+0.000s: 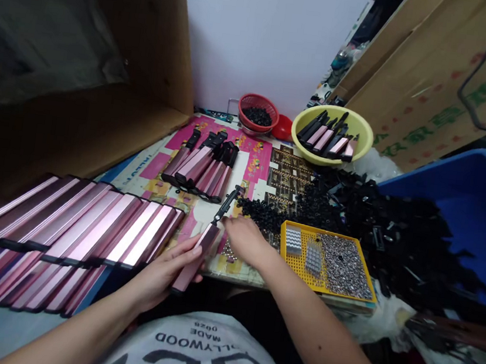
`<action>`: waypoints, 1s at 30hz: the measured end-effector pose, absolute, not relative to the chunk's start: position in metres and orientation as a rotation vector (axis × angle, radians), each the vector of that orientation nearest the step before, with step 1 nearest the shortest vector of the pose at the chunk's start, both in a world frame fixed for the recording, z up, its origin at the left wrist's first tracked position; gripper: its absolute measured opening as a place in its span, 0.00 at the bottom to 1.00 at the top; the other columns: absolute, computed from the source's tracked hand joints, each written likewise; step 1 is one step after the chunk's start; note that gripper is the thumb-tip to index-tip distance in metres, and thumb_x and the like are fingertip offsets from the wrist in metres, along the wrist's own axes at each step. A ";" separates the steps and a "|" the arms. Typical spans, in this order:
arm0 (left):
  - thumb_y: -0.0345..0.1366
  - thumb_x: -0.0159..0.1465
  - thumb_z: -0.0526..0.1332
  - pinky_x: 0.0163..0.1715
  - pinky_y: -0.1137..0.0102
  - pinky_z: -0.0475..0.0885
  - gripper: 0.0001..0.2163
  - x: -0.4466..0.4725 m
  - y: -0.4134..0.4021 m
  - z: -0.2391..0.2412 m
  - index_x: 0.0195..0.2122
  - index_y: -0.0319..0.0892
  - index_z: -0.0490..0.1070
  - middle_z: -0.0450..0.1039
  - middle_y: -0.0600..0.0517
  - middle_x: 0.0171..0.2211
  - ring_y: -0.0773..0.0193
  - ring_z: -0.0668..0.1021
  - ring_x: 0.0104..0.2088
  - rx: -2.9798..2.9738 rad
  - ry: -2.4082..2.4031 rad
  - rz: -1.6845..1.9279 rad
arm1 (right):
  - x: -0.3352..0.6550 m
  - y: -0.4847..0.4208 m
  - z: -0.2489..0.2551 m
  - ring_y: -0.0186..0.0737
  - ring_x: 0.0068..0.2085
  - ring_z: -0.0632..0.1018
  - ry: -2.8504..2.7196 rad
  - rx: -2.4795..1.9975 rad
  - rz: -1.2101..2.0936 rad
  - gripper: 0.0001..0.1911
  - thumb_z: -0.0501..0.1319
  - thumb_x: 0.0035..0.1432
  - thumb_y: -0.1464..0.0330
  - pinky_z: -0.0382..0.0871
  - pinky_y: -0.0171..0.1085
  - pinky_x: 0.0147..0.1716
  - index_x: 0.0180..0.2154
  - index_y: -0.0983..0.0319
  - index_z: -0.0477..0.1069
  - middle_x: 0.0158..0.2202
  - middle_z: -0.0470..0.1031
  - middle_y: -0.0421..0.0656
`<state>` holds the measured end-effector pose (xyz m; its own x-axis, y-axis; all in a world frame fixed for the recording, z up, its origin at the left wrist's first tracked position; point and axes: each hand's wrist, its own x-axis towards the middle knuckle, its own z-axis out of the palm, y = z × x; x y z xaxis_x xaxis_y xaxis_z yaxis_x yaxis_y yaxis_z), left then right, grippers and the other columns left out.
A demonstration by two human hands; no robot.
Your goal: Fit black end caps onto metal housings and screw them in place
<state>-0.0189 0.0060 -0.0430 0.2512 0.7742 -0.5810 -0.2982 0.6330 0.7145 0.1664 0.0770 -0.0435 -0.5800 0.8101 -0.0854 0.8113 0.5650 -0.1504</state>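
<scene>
**Left fingers (185, 250) curl around a pink metal casing (195, 259); right fingers (231, 223) press together beside it.**

The left hand (160, 275) holds the casing tilted above a printed mat (246, 153), perhaps to bring its black end piece (226, 205) near the right hand (247, 243). I cannot tell if the right fingers pinch something. Small black parts (261, 212) and a yellow tray (343, 265) of small screws lie close, seemingly for easy reach; rows of pink casings (73, 226) wait at left.

Pink bars (64, 225) cut off at left edge; parts (343, 265) in yellow tray (302, 278) too small to tell.
</scene>
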 end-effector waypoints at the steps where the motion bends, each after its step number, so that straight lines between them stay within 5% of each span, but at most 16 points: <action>1: 0.36 0.55 0.65 0.30 0.72 0.74 0.22 -0.019 0.005 -0.043 0.52 0.45 0.66 0.71 0.51 0.35 0.66 0.75 0.33 0.505 1.091 0.792 | 0.166 0.078 -0.043 0.44 0.42 0.74 2.763 1.433 -0.296 0.20 0.51 0.52 0.79 0.64 0.40 0.41 0.48 0.65 0.62 0.39 0.75 0.50; 7: 0.43 0.60 0.59 0.13 0.78 0.63 0.13 -0.020 0.002 -0.037 0.42 0.41 0.70 0.71 0.51 0.32 0.73 0.69 0.19 0.431 0.974 0.863 | 0.170 0.070 -0.048 0.45 0.42 0.73 2.790 1.682 -0.661 0.22 0.53 0.47 0.80 0.64 0.42 0.42 0.46 0.65 0.63 0.38 0.73 0.49; 13: 0.53 0.63 0.46 0.10 0.80 0.51 0.25 -0.022 -0.003 -0.037 0.24 0.36 0.67 0.53 0.57 0.10 0.77 0.56 0.10 0.236 0.598 0.569 | 0.166 0.057 -0.044 0.31 0.30 0.71 2.415 2.072 -2.715 0.22 0.59 0.49 0.70 0.66 0.32 0.32 0.47 0.59 0.58 0.30 0.68 0.37; 15: 0.55 0.63 0.44 0.10 0.80 0.50 0.27 -0.019 -0.004 -0.039 0.24 0.36 0.68 0.52 0.57 0.10 0.77 0.56 0.09 0.225 0.551 0.527 | 0.161 0.054 -0.038 0.30 0.29 0.70 2.208 2.047 -3.048 0.23 0.62 0.47 0.70 0.65 0.31 0.30 0.46 0.59 0.59 0.29 0.68 0.36; 22: 0.55 0.63 0.44 0.10 0.79 0.51 0.28 -0.015 -0.005 -0.035 0.24 0.36 0.69 0.56 0.55 0.10 0.75 0.59 0.09 0.310 0.572 0.456 | 0.161 0.048 -0.031 0.31 0.29 0.70 2.220 2.127 -3.080 0.28 0.64 0.44 0.70 0.65 0.31 0.30 0.48 0.58 0.58 0.28 0.68 0.35; 25: 0.55 0.62 0.45 0.09 0.79 0.50 0.29 -0.018 -0.005 -0.033 0.22 0.35 0.70 0.55 0.54 0.09 0.76 0.58 0.09 0.336 0.609 0.388 | 0.171 0.049 -0.037 0.34 0.35 0.73 2.136 1.804 -3.245 0.32 0.67 0.42 0.67 0.68 0.34 0.37 0.50 0.57 0.58 0.34 0.71 0.39; 30: 0.57 0.61 0.46 0.07 0.80 0.48 0.29 -0.014 -0.007 -0.033 0.20 0.35 0.69 0.52 0.57 0.09 0.77 0.55 0.08 0.272 0.616 0.310 | 0.173 0.041 -0.046 0.39 0.39 0.75 1.987 1.354 -3.391 0.26 0.63 0.49 0.62 0.69 0.39 0.39 0.49 0.58 0.61 0.40 0.74 0.44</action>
<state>-0.0141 -0.0075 -0.0330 0.7731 0.3623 -0.5207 -0.2025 0.9188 0.3387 0.1734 0.0408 -0.0463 -0.3655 0.9308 0.0002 -0.4552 -0.1786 -0.8723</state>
